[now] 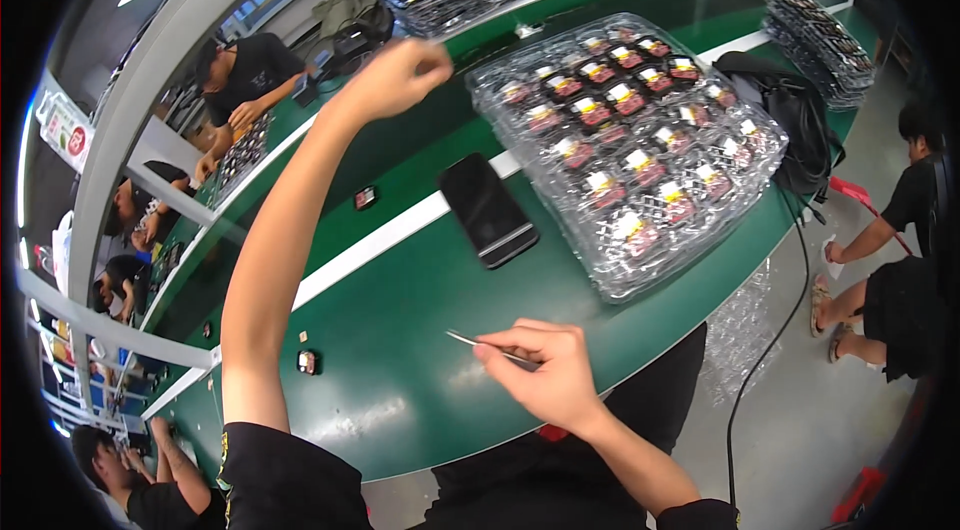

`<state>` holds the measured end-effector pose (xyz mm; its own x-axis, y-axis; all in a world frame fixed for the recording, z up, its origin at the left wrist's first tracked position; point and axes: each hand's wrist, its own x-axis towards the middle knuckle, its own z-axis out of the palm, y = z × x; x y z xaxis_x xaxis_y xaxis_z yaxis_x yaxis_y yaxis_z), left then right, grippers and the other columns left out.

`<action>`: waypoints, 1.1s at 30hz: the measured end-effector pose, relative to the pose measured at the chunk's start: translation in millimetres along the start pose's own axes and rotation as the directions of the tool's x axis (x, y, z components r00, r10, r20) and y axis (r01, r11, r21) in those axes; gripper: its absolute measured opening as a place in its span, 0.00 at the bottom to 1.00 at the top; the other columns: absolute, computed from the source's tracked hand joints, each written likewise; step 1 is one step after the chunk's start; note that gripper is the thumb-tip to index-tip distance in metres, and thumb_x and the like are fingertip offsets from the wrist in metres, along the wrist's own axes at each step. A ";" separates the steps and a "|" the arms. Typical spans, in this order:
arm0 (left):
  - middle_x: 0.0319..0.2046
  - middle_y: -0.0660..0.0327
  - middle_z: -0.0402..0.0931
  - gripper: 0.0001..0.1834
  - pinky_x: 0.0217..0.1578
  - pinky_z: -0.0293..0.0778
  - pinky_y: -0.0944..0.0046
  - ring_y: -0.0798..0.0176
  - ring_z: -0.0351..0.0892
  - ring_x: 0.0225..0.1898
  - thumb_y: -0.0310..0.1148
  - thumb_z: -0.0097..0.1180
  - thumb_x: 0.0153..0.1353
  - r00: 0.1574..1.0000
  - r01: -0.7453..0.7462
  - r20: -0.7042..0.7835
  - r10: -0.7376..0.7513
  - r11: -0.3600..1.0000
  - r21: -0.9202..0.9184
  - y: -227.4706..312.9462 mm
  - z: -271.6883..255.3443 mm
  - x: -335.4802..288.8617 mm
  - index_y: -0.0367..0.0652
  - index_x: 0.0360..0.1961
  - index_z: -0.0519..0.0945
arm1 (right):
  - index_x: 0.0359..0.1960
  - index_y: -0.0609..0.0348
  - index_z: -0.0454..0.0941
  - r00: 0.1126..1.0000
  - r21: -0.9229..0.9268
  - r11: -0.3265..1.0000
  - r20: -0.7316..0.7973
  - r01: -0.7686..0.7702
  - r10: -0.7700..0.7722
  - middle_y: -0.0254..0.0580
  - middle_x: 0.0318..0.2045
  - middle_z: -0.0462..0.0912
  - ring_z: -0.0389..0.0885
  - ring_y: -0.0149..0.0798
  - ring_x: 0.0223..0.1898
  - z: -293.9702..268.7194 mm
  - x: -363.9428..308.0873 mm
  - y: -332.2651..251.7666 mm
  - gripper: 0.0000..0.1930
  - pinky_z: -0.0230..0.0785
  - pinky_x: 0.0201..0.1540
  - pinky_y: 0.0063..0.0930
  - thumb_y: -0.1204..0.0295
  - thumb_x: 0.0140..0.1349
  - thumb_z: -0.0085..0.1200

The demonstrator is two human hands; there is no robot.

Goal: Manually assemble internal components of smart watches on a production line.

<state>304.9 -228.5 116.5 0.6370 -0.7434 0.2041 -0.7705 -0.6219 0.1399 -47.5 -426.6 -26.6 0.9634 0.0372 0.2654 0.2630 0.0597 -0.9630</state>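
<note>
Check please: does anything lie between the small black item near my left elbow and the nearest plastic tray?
Yes: the black phone lies on the table, across the straight line from item to tray.

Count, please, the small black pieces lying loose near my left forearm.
3: one piece right of your forearm, beyond the white strip; one piece nearer you; one piece left of the forearm, which may hide others.

Pinching a slim tool (462, 337) in the right hand (548, 372) over a green bench (400, 325). Holding the left hand (400, 80), blurred and curled, out beyond a phone (488, 210). Facing clear trays (612, 280) of small pieces (590, 112) to the right, plus a loose piece (308, 362) leftward.
</note>
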 end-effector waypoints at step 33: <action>0.52 0.55 0.82 0.33 0.56 0.76 0.53 0.49 0.81 0.52 0.36 0.84 0.51 0.967 0.183 -0.119 -0.225 0.939 -0.291 161.8 96.9 -286.7 0.39 0.58 0.87 | 0.45 0.69 0.93 0.998 -0.098 0.994 -0.043 -0.055 0.051 0.32 0.26 0.84 0.79 0.19 0.28 1.5 -0.8 -1.8 0.07 0.66 0.30 0.14 0.84 0.66 0.72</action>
<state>-0.1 -139.9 -13.3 0.7865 -0.5500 0.2809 -0.6141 -0.6481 0.4505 -48.9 -425.2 -25.0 0.9768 -0.0032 0.2139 0.2136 -0.0403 -0.9761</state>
